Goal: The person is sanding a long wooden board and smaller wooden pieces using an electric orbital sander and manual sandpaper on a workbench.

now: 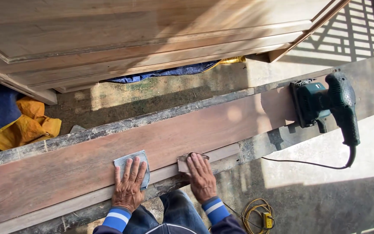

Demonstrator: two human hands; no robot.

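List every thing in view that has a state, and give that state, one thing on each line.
left hand: flat on the sandpaper sheet, palm down
right hand: pressing a small block
sandpaper sheet: lying on the plank
small block: at the plank's near edge
plank: lying flat, reddish, bare wood
electric sander: resting on the plank, nobody holding it
yellow cable: coiled on the ground

both hands palm-down, fingers spread forward: left hand [128,184], right hand [201,177] side by side
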